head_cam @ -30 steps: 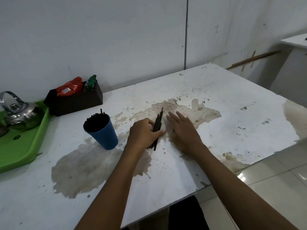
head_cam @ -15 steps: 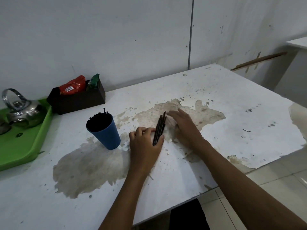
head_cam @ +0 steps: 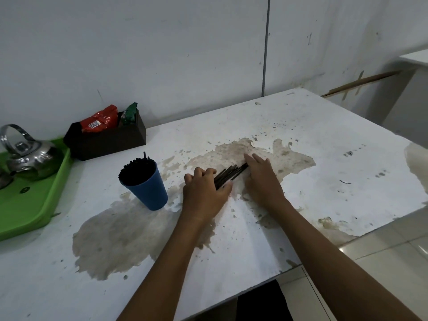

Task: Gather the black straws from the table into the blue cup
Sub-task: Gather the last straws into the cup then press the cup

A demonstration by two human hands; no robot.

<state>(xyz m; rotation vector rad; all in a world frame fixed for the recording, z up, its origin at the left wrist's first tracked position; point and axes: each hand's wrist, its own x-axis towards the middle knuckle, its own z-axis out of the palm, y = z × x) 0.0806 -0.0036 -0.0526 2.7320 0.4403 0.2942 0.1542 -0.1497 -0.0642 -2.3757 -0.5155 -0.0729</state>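
The black straws (head_cam: 230, 173) lay in a loose bundle on the table (head_cam: 231, 251) between the two hands, slanting up toward the right. The left hand (head_cam: 203, 193) had its fingers curled together over the bundle's near end, thumb pressed beside it — whether it truly gripped them could not be told. The right hand (head_cam: 261, 179) lay flat, fingers extended and slightly spread, their tips touching the bundle's far end. Left of the left hand's knuckles stood the blue cup (head_cam: 146, 184), tilted slightly and already packed with straws — one poking above the rest.
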